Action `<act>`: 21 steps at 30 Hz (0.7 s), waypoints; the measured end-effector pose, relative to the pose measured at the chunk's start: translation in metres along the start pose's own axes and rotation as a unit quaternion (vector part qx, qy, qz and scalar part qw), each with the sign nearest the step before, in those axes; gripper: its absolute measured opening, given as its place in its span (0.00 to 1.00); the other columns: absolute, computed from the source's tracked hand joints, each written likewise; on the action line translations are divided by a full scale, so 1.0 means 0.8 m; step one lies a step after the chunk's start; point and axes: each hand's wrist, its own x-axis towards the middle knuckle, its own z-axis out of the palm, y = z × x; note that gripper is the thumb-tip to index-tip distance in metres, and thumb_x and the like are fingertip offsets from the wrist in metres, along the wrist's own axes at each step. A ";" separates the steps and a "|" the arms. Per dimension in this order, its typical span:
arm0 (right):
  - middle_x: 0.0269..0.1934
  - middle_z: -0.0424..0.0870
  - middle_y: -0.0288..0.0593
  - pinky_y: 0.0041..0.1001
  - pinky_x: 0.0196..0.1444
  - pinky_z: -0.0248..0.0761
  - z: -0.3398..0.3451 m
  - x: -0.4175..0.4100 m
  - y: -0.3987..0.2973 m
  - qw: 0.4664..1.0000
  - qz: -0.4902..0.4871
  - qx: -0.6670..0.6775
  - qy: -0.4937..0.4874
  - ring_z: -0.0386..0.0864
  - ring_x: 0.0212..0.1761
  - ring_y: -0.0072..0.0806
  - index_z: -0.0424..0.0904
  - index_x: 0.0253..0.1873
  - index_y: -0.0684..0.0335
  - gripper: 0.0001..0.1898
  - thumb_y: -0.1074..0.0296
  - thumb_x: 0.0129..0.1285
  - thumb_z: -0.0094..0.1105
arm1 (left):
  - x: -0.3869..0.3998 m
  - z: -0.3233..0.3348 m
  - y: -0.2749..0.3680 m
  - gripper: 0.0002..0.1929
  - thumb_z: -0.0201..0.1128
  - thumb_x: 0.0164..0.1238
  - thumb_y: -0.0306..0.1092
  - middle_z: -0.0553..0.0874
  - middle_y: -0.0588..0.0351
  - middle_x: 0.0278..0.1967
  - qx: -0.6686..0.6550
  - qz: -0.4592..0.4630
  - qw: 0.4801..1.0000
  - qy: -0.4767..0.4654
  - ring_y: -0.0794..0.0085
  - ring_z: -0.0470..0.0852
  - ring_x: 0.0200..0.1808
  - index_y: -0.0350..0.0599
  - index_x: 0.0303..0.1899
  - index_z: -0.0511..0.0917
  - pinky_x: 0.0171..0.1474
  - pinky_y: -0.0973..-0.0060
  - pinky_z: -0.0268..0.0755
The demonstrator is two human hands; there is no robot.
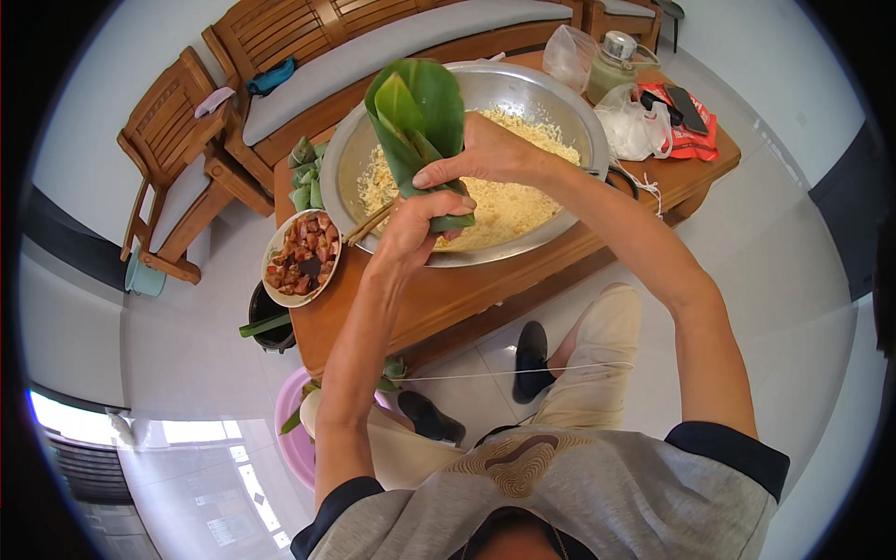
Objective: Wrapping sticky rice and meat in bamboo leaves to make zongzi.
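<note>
Broad green leaves (418, 119), overlapped into a folded bundle, stand upright between my two hands over a large metal basin (584, 122). My left hand (423, 220) grips the folded lower end of the bundle. Around its right side closes my right hand (493, 154), thumb pressed on the front of the leaf. Loose pale yellow rice-like grain (514, 210) fills much of the basin. Wooden chopsticks (367, 224) lean on the basin rim near my left wrist. A bowl of dark-sauced meat chunks (302, 252) stands left of the basin.
Wrapped leaf parcels (306, 175) are piled at the table's left end. Plastic bags (630, 126), a lidded jar (612, 66) and a phone (687, 110) lie at the right. Below are a dark bucket (269, 315) and a pink tub (290, 413). White string (511, 373) stretches across my knees.
</note>
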 end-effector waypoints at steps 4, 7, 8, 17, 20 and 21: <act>0.41 0.78 0.41 0.25 0.50 0.66 0.007 -0.005 -0.010 0.985 0.011 0.163 -0.063 0.73 0.45 0.25 0.73 0.47 0.65 0.21 0.67 0.47 0.67 | -0.005 0.001 -0.001 0.08 0.60 0.44 0.29 0.74 0.55 0.22 -0.011 -0.013 0.999 -0.038 0.72 0.71 0.22 0.41 0.26 0.70 0.21 0.78 0.59; 0.40 0.78 0.39 0.25 0.48 0.67 0.007 -0.011 -0.024 0.985 -0.020 0.162 -0.059 0.74 0.43 0.23 0.73 0.46 0.65 0.20 0.67 0.48 0.66 | -0.005 0.001 -0.001 0.09 0.60 0.43 0.30 0.74 0.54 0.21 -0.011 -0.005 0.999 -0.047 0.72 0.71 0.22 0.40 0.27 0.70 0.21 0.78 0.59; 0.40 0.78 0.39 0.25 0.48 0.67 0.008 -0.012 -0.019 0.985 -0.019 0.162 -0.059 0.74 0.43 0.23 0.73 0.46 0.65 0.20 0.67 0.48 0.66 | -0.006 0.002 -0.002 0.09 0.60 0.43 0.30 0.74 0.54 0.21 -0.012 -0.006 0.999 -0.046 0.72 0.71 0.22 0.40 0.27 0.70 0.21 0.78 0.59; 0.41 0.80 0.47 0.29 0.54 0.66 0.000 -0.017 -0.002 0.953 -0.198 0.181 -0.140 0.76 0.47 0.33 0.79 0.43 0.64 0.13 0.65 0.56 0.54 | -0.006 0.015 -0.012 0.10 0.60 0.44 0.28 0.73 0.50 0.21 -0.111 0.033 0.993 -0.037 0.71 0.68 0.20 0.40 0.31 0.72 0.20 0.78 0.58; 0.42 0.79 0.47 0.30 0.56 0.64 -0.004 -0.023 -0.019 0.976 -0.142 0.080 -0.144 0.75 0.48 0.34 0.79 0.43 0.64 0.15 0.61 0.57 0.53 | -0.010 0.015 -0.015 0.09 0.60 0.50 0.33 0.74 0.59 0.25 -0.092 0.048 0.993 -0.049 0.75 0.71 0.25 0.44 0.34 0.73 0.22 0.80 0.58; 0.42 0.79 0.47 0.30 0.56 0.64 -0.004 -0.025 -0.022 0.976 -0.142 0.079 -0.145 0.75 0.48 0.34 0.79 0.43 0.64 0.15 0.61 0.57 0.53 | -0.011 0.016 -0.016 0.10 0.60 0.53 0.36 0.75 0.59 0.27 -0.112 0.050 0.991 -0.045 0.75 0.72 0.25 0.45 0.36 0.73 0.22 0.80 0.59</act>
